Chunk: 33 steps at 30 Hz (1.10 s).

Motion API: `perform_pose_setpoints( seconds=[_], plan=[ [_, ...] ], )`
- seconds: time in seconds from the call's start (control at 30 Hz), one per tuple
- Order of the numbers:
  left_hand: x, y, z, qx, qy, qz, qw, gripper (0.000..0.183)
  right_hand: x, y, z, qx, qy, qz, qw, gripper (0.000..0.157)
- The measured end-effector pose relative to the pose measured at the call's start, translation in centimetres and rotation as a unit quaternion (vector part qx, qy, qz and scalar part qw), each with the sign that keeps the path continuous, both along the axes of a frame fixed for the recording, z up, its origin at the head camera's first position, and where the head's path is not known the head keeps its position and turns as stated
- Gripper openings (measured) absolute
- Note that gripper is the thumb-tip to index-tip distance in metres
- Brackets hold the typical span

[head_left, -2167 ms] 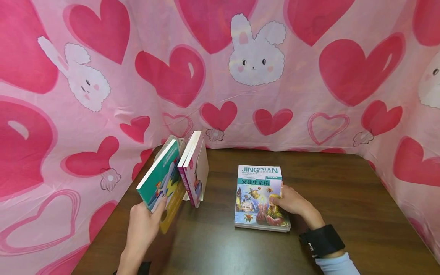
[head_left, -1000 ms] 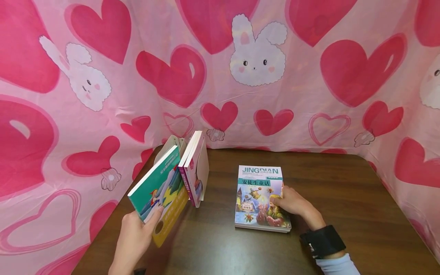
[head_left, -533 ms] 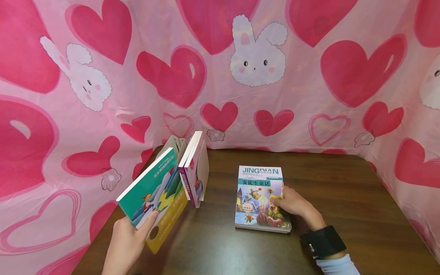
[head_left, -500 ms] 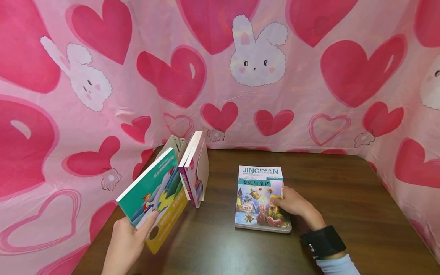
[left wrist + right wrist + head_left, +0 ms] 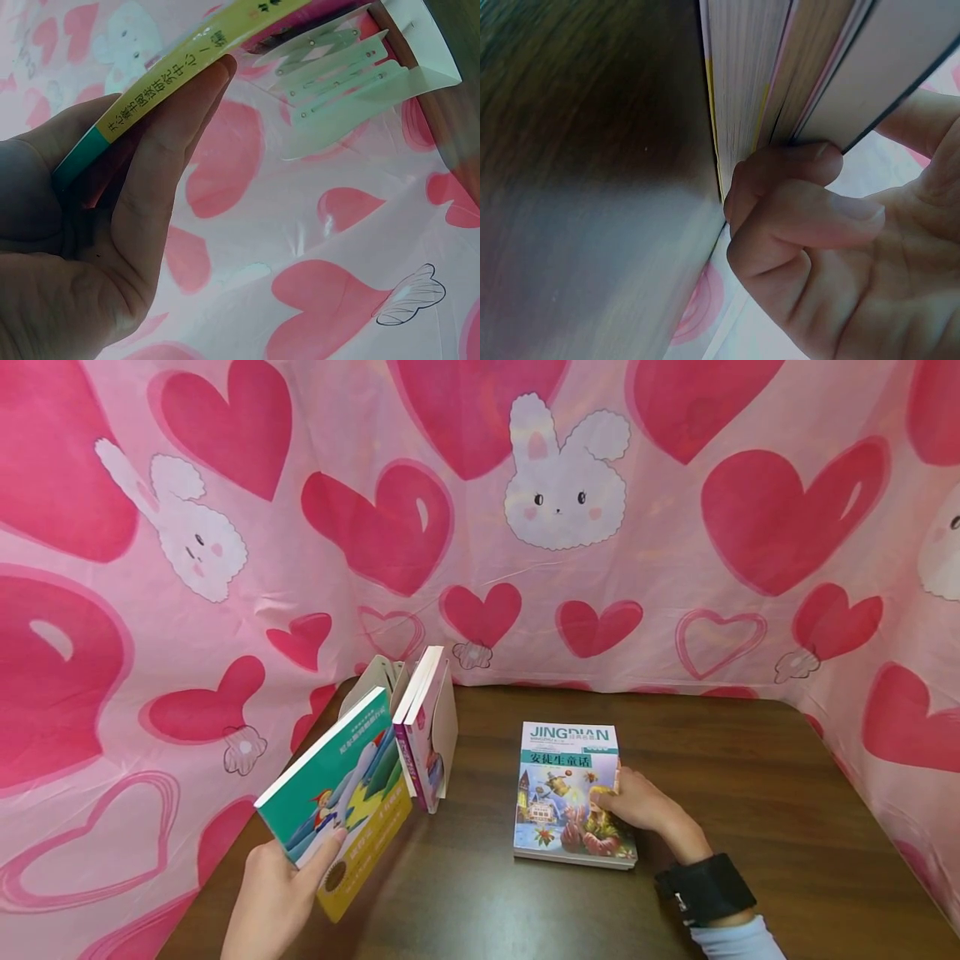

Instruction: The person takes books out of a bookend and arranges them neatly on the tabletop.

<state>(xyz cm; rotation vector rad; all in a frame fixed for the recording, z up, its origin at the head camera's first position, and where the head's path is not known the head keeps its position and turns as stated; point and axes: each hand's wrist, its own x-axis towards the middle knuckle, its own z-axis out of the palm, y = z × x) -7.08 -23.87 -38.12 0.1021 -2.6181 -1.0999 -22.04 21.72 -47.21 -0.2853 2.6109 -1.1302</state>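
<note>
In the head view my left hand (image 5: 281, 885) grips a teal and yellow picture book (image 5: 348, 793), thumb on the cover. The book stands tilted, its far edge close to the upright books in the bookend. Seen from the left wrist, its yellow spine (image 5: 169, 75) lies between thumb and fingers. My right hand (image 5: 648, 810) holds the right side of a stack of books lying flat, whose top one is a fairy-tale book (image 5: 558, 793). Its thumb lies on that cover. In the right wrist view, curled fingers (image 5: 802, 217) press against the stack's page edges (image 5: 750, 75).
A whitish folding bookend (image 5: 446, 727) stands at the table's left back, with upright pink-purple books (image 5: 416, 743) leaning in it. The brown wooden table (image 5: 712, 760) meets a pink heart-patterned cloth (image 5: 645, 560) at the back and sides.
Over about two seconds my left hand has drawn the teal and yellow book leftward and towards me, turning its cover more into view. My right hand and the stack have stayed still.
</note>
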Motion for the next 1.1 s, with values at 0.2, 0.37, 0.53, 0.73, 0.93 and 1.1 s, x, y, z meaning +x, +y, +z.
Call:
perform_pose_setpoints(
  seconds=[0.2,0.37,0.53,0.73,0.93,1.1],
  plan=[
    [0.3,0.2,0.2,0.006,-0.011,-0.013,0.9998,0.044,-0.1,0.1,-0.2,0.002,0.001,0.004,1.000,0.054],
    [0.4,0.7,0.4,0.020,-0.008,-0.022,0.9995,0.044,-0.9,0.6,-1.5,0.000,0.001,0.001,1.000,0.054],
    [0.3,1.0,0.7,0.036,-0.026,-0.037,0.9983,0.047,-1.1,0.8,-1.6,-0.007,-0.006,-0.001,1.000,0.056],
    [0.2,1.4,0.7,0.049,-0.036,-0.038,0.9974,0.046,-0.1,0.2,0.0,0.004,0.008,0.012,1.000,0.054],
    [-0.1,1.9,0.5,0.060,-0.039,-0.044,0.9964,0.046,0.4,-0.3,0.5,0.005,0.006,-0.006,1.000,0.045],
    [-0.4,2.4,0.3,0.076,-0.053,-0.049,0.9945,0.046,0.5,-0.6,0.8,0.006,-0.002,-0.013,1.000,0.045]
  ],
)
